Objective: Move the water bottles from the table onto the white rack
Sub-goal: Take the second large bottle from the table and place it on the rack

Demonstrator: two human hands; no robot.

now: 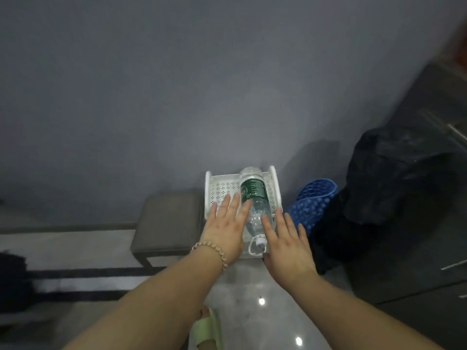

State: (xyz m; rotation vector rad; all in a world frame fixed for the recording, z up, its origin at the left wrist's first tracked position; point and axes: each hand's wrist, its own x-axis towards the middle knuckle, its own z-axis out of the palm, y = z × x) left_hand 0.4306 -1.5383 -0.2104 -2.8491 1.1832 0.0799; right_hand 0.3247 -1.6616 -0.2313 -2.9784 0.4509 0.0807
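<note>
— Hands?
— Left hand (225, 228) and right hand (288, 245) stretched forward, palms down, fingers (233, 205) straight, spread wide, gripping nothing.
— Water bottle (254, 195)?
— Lying sideways on white rack (219, 188), between the fingers, cap toward the wrists.

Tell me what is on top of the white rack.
One water bottle lies on its side on the white rack, cap toward the person. The left hand and right hand hide the shelf's near edge.
</note>
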